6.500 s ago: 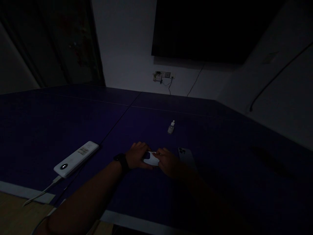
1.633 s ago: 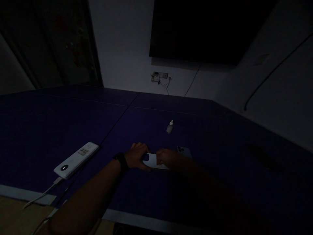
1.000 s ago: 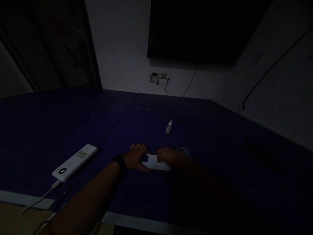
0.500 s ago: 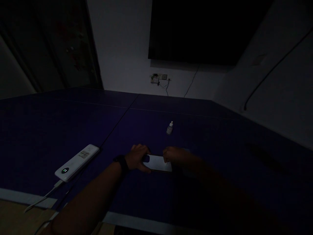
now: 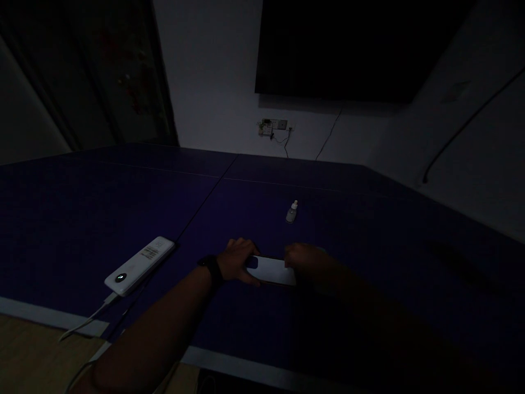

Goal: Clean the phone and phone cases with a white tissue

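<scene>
A pale, flat phone case [image 5: 270, 271] lies on the dark blue table, with a camera cutout at its left end. My left hand [image 5: 240, 261] wears a black watch and grips that end, thumb on the near edge and fingers along the far edge. My right hand [image 5: 301, 257] is curled over the right end, fingertips down on the surface. A small bluish-green edge shows beside it; darkness hides what it belongs to and what the fingers hold. Beyond the hands stands a small clear bottle [image 5: 291, 213] with a white cap.
A white power bank [image 5: 139, 265] with a lit round display lies to the left, a white cable [image 5: 88, 320] plugged into it. A seam runs across the table [image 5: 197, 210]. Wall sockets [image 5: 273, 127] and a large dark screen [image 5: 348, 49] are at the back. The room is dim.
The view has shifted slightly, moving everything a little right in the picture. My right hand has slid slightly toward the right end of the phone case. My left hand keeps its grip.
</scene>
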`<act>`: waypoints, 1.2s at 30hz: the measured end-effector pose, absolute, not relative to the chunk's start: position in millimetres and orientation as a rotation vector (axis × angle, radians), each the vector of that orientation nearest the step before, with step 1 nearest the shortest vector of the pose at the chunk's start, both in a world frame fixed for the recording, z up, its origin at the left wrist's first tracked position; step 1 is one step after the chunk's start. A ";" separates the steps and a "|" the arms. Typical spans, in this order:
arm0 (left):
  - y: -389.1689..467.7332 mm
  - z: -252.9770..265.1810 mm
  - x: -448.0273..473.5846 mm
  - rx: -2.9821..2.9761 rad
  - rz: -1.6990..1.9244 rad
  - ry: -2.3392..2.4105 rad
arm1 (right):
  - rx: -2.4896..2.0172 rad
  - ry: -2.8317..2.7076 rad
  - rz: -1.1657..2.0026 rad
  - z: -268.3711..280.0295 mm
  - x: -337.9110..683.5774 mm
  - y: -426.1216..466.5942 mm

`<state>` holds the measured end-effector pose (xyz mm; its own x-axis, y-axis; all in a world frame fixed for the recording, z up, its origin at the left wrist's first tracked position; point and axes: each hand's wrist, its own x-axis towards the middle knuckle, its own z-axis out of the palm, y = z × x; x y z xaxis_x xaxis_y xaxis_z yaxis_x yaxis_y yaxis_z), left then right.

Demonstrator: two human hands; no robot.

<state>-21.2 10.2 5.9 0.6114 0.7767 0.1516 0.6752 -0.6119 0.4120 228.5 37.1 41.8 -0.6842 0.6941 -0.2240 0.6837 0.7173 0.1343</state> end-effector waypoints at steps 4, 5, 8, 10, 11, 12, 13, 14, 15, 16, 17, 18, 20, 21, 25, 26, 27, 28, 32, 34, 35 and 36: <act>11.2 4.7 -21.1 2.533 0.454 1.178 | 1.077 2.635 0.135 44.8 219.5 33.8; 11.3 4.7 -21.0 2.536 0.450 1.183 | 1.080 2.636 0.152 45.2 213.9 32.7; 11.1 5.2 -20.9 2.540 0.434 1.190 | 1.103 2.654 0.184 45.7 198.8 30.2; 10.7 5.5 -21.0 2.531 0.431 1.191 | 1.114 2.677 0.189 45.7 192.1 28.9; 10.5 5.6 -21.2 2.524 0.432 1.195 | 1.116 2.692 0.187 45.7 189.5 28.2; 10.4 5.7 -21.3 2.519 0.433 1.199 | 1.117 2.709 0.184 45.7 187.0 27.3; 10.4 5.6 -21.4 2.516 0.434 1.204 | 1.118 2.727 0.180 45.5 184.3 26.4; 10.5 5.5 -21.5 2.515 0.433 1.208 | 1.119 2.748 0.175 45.2 181.4 25.5; 10.8 5.2 -21.5 2.517 0.432 1.211 | 1.120 2.771 0.169 44.6 178.2 24.5; 11.2 4.8 -21.5 2.519 0.431 1.212 | 1.120 2.797 0.163 43.7 174.8 23.5; 11.8 4.4 -21.5 2.523 0.428 1.215 | 1.119 2.825 0.157 42.5 171.5 22.6; 12.3 4.0 -21.4 2.526 0.425 1.221 | 1.118 2.854 0.150 41.2 168.7 21.8; 13.3 3.2 -21.4 2.531 0.419 1.232 | 1.119 2.909 0.137 38.1 166.1 20.4; 13.6 3.0 -21.5 2.534 0.416 1.235 | 1.131 2.930 0.136 36.6 167.2 19.8; 12.8 3.6 -22.5 2.536 0.427 1.209 | 1.222 2.957 0.169 33.4 189.6 17.2; 12.2 4.1 -22.7 2.531 0.433 1.205 | 1.230 2.957 0.173 33.8 198.5 16.2; 11.6 4.5 -22.9 2.524 0.439 1.207 | 1.223 2.953 0.171 34.7 207.6 14.9; 11.1 5.1 -22.9 2.516 0.443 1.212 | 1.212 2.940 0.170 36.3 216.5 13.5; 10.2 6.9 -22.2 2.504 0.435 1.216 | 1.212 2.760 0.231 44.4 240.8 6.9; 10.1 7.4 -21.8 2.503 0.430 1.212 | 1.247 2.687 0.266 45.4 243.7 3.6; 10.0 7.5 -21.6 2.501 0.431 1.214 | 1.263 2.671 0.277 44.4 243.1 2.1; 9.8 7.5 -21.5 2.499 0.432 1.217 | 1.278 2.664 0.286 42.6 241.5 0.9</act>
<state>-21.5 9.8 7.5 0.5897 0.7978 0.1256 0.6986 -0.5819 0.4164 241.5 0.9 42.6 -0.6173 0.7834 -0.0723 0.7502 0.6138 0.2458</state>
